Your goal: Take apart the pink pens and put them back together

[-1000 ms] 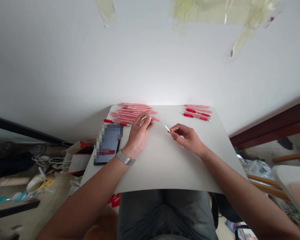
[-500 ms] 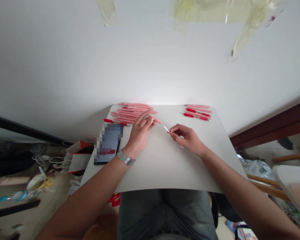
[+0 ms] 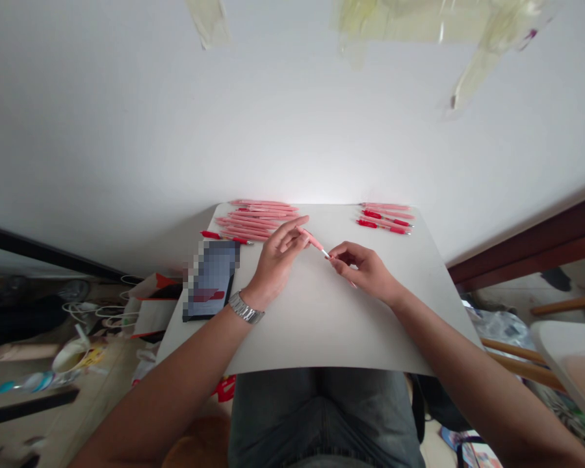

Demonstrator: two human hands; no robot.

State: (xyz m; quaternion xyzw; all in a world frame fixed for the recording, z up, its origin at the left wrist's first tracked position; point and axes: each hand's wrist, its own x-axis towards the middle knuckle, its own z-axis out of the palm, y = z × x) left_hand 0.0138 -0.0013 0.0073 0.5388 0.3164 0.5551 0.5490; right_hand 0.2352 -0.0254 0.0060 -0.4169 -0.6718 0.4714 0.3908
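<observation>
Between thumb and fingers, my left hand [image 3: 279, 260] pinches a pink pen barrel [image 3: 313, 240] that slants down to the right. My right hand [image 3: 363, 268] grips a thin pen refill [image 3: 325, 254]; its white end meets the barrel's lower end. A short piece of its other end pokes out below my right fingers. Both parts are held above the white table [image 3: 322, 325]. Left of my left hand lies a pile of pink pens [image 3: 253, 221], with a red pen [image 3: 227, 238] in front of it. Several pink and red pens [image 3: 384, 221] lie at the far right.
A dark phone [image 3: 212, 279], partly pixelated, lies at the table's left edge. The wall [image 3: 292, 130] stands right behind the table. A box [image 3: 156, 305] and cables are on the left side; a white chair or stool top [image 3: 570, 351] is at the right.
My left hand and the pink barrel have moved slightly down and right towards my right hand. Less of the white refill shows between the hands. My right hand has stayed in place.
</observation>
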